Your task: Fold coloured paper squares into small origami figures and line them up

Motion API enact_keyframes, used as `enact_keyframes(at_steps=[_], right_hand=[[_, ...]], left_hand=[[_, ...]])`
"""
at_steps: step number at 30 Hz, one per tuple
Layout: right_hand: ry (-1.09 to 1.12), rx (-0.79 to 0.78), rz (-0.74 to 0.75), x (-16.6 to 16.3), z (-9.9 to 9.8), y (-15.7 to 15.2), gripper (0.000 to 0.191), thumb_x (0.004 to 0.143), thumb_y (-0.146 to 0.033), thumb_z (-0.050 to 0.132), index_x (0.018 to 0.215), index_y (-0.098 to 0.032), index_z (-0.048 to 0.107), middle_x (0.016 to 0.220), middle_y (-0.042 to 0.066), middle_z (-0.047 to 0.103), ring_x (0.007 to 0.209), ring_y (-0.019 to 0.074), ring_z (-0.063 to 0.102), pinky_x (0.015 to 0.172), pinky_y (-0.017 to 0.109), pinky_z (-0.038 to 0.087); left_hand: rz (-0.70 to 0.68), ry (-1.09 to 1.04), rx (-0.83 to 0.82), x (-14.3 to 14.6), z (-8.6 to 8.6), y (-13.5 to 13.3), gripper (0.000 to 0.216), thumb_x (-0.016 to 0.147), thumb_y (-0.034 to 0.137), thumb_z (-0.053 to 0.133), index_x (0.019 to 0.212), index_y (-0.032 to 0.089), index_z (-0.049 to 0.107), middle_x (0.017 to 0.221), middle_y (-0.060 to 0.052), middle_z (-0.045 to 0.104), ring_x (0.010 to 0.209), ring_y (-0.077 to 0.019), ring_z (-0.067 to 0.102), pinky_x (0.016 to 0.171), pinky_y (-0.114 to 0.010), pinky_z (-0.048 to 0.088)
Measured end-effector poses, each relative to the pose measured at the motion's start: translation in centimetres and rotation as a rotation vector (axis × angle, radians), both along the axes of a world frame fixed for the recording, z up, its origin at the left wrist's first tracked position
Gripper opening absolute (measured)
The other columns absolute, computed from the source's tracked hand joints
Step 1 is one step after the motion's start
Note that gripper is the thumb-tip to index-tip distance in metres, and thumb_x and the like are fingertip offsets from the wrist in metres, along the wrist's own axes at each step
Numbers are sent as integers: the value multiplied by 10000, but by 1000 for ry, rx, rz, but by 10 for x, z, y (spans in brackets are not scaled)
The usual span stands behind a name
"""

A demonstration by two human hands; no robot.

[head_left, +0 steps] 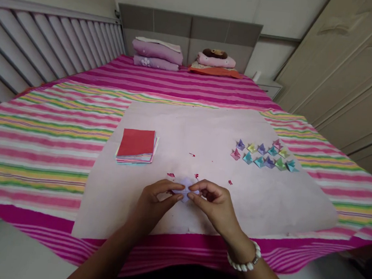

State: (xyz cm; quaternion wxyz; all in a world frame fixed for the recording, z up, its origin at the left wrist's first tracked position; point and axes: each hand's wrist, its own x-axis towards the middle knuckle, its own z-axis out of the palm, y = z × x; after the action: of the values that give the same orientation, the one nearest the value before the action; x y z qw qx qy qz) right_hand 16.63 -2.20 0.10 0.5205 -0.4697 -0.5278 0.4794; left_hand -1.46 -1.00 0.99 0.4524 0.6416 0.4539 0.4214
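Paper (185,192) at the frame's lower centre looks light, thin and easily creased, so I'd hold it lightly from both sides, where the left hand (159,195) and right hand (213,200) have it closely pinched.

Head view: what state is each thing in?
Purple paper: folded, held
Left hand: pinching the paper
Right hand: pinching the paper
Square sheets: stacked, red uppermost
Small paper pieces: folded, grouped
Large pale sheet: spread out
Red scraps: scattered
Bracelet: worn
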Motion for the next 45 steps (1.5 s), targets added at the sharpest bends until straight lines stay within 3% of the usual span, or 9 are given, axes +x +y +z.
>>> enact_keyframes(at_steps=[9,17,22,25,29,32,37,41,45], right_hand=[[-122,113,19,-1,1,1,186,771,-228,715,956,-246,722,895,42,723,789,187,634,724,357,514],[-280,309,66,-2,3,-1,213,867,-166,607,1013,-282,711,867,28,627,803,175,600,707,330,493],[-265,311,48,-2,2,0,188,863,-173,618,981,-280,717,966,45,575,902,189,576,754,341,486],[-228,295,59,-3,3,1,126,851,-184,638,920,-257,715,958,47,596,919,194,581,780,350,480],[-125,211,52,-3,5,1,61,817,-225,691,876,-235,699,860,30,634,806,170,589,721,322,480],[11,169,74,-2,6,0,151,778,-259,736,923,-235,701,927,35,647,762,147,580,687,295,488],[193,91,168,1,5,-4,176,904,-264,581,1020,-246,712,970,43,674,778,143,613,752,320,503],[265,36,177,1,6,-6,204,837,-215,653,1033,-255,695,812,0,660,722,127,607,712,293,487],[240,0,124,-4,8,-7,154,772,-202,687,923,-227,694,678,-33,588,628,114,555,620,272,456]], left_hand=[[48,40,5,3,2,-2,180,742,232,712,916,218,756,865,-40,733,840,-205,660,772,-317,507],[43,70,94,5,-3,0,64,786,222,676,830,213,721,817,-23,676,806,-179,622,781,-309,478],[71,61,73,4,-7,0,50,790,236,664,802,213,706,993,-47,626,992,-200,596,884,-321,454],[29,0,-3,5,-7,-1,52,799,243,650,815,204,680,1053,-55,644,1032,-210,593,923,-340,436],[-26,-136,-164,6,-3,-1,109,792,287,662,839,188,661,876,-35,685,877,-192,620,823,-324,466],[-6,-253,-286,7,-1,0,165,735,307,721,821,177,669,807,-19,683,788,-161,598,732,-278,458],[31,-376,-490,7,-2,0,252,664,336,788,841,182,696,676,25,621,614,-89,485,596,-217,383],[24,-486,-626,7,1,-4,416,616,353,830,997,225,725,814,0,672,680,-89,526,637,-214,408],[7,-530,-726,9,2,-8,371,588,348,857,924,226,758,886,-17,691,732,-89,552,664,-205,421]])
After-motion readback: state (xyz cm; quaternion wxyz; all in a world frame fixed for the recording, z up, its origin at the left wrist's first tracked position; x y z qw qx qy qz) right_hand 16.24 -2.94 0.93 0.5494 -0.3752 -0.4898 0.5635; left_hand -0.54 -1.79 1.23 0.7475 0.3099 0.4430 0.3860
